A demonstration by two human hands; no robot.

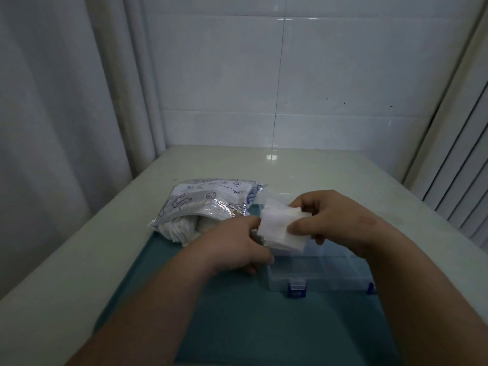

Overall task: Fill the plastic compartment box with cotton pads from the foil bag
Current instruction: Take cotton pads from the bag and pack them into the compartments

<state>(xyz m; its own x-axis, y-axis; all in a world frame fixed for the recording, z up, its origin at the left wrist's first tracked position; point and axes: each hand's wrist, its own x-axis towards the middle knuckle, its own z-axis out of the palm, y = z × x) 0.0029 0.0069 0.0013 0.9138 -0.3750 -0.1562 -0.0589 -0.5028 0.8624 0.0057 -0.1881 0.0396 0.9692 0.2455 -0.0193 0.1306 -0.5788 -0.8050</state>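
While left hand (237,247) and right hand (338,220) pinch cotton pads (280,225), foil bag (211,199) beside box (317,273).

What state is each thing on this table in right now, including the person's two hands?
Foil bag: lying on its side, mouth open, white pads showing inside.
Compartment box: open, visible front compartments look empty.
Stack of cotton pads: held above the box between both hands.
Left hand: holds the stack's left edge.
Right hand: grips the stack's right side.
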